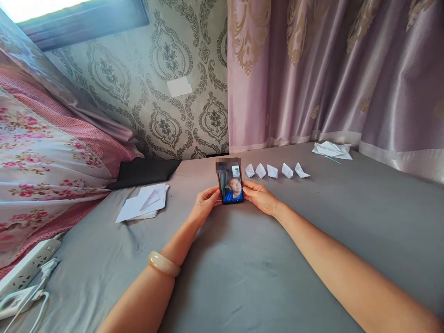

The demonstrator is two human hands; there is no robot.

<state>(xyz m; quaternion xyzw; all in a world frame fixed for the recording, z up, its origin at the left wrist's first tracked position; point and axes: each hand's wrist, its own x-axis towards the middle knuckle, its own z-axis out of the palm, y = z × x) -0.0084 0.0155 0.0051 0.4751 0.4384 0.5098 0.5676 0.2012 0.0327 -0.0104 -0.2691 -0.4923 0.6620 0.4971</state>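
At the near left lies one white power strip (31, 264), with one white plug (49, 267) and white cables beside it. Farther right and farther back sits one stack of white paper (130, 209), one folded paper piece (150, 200) on top. Beyond it, one black cloth (149, 171) lies flat.

At the centre, the person's two hands hold one smartphone (231, 187) upright, toward the far side. The left hand (204, 201), below one pale bangle (163, 264), pinches its left edge between thumb and fingers; the right hand (261, 196) pinches its right edge likewise. The screen shows a person, with one small inset picture.

Just right of the phone, five white folded paper pieces (272, 171) stand in a row. At the far right lies one pile of folded paper (331, 150), one thin pale stick (333, 160) just before it.

A slightly creased grey sheet (243, 273) covers the surface. Behind are a floral curtain (41, 162) left, damask wallpaper (180, 120) bearing one white card (179, 87), and mauve curtains (312, 92) right.
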